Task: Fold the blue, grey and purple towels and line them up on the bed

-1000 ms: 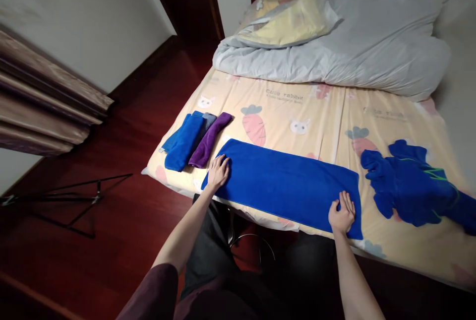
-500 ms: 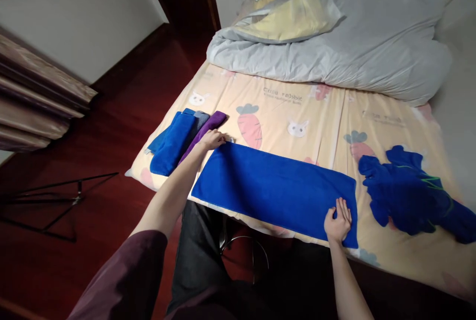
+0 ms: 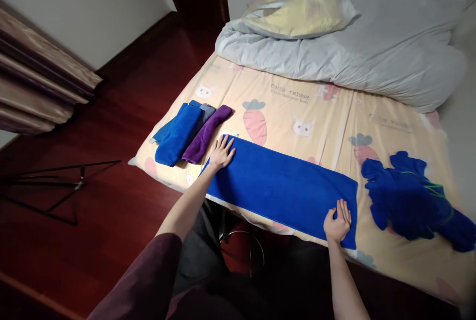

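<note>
Currently logged: left hand (image 3: pixel 222 153), flat, fingers spread, holding nothing, now on far-left corner of long blue towel (image 3: pixel 280 187); half a sec. ago we had it just off that corner, nearer the purple rolled towel (image 3: pixel 206 134). We judge smoothing, not lifting. Right hand (image 3: pixel 337 222), flat, palm down, unchanged on near-right corner. Towel lies flat on the bed (image 3: pixel 327 121) betw. both hands. Rolled blue towel (image 3: pixel 178 135) just left of the purple one. Crumpled blue cloth (image 3: pixel 409 196) right of right hand, cut off at edge; its green trim unclear.

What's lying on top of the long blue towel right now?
Only both hands: left hand flat on its left end, right hand on its right corner. Anything beneath them is covered.
</note>
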Demonstrator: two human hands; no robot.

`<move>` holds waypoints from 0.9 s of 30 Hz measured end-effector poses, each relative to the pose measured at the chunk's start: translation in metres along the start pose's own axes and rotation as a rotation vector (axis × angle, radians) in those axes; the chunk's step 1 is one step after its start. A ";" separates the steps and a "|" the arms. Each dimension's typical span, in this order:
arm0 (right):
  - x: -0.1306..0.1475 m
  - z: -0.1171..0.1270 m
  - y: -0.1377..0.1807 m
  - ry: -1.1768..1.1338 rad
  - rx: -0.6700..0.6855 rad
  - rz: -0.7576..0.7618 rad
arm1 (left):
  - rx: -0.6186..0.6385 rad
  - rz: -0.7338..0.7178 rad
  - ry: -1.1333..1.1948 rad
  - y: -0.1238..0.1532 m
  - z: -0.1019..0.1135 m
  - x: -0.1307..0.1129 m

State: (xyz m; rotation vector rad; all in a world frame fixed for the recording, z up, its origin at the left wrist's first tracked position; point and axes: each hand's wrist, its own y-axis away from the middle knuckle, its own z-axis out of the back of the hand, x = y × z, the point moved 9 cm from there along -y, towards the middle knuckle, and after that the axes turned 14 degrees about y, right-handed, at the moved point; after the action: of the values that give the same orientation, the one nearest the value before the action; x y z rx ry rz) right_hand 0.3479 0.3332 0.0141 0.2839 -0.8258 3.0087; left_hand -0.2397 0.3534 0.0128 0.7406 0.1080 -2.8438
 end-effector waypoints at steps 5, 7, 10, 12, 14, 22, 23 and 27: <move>0.006 0.002 -0.001 -0.010 0.009 -0.018 | -0.098 0.069 -0.006 -0.011 0.009 -0.010; 0.007 0.002 -0.002 -0.013 0.056 -0.036 | -0.063 -0.007 0.016 -0.001 0.000 -0.029; 0.003 -0.001 -0.004 0.013 0.172 -0.091 | -0.030 -0.018 0.067 0.017 -0.012 -0.040; 0.008 0.001 -0.006 -0.021 0.218 -0.112 | -0.036 0.019 0.090 0.022 -0.014 -0.037; 0.036 0.007 -0.011 -0.116 0.213 -0.082 | -0.042 0.042 0.101 0.023 -0.014 -0.034; 0.325 -0.044 0.000 -0.238 0.524 0.346 | -0.083 0.020 0.089 0.021 -0.012 -0.036; 0.346 -0.050 0.002 -0.238 0.550 0.375 | -0.087 0.016 0.083 0.022 -0.012 -0.037; 0.336 -0.058 -0.008 -0.204 0.545 0.442 | -0.092 0.020 0.073 0.022 -0.011 -0.036</move>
State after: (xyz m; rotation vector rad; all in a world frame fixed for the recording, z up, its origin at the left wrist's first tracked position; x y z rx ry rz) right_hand 0.0076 0.3559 0.0284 0.4705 -0.0398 3.6247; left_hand -0.1984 0.3396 0.0202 0.8205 0.2388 -2.7722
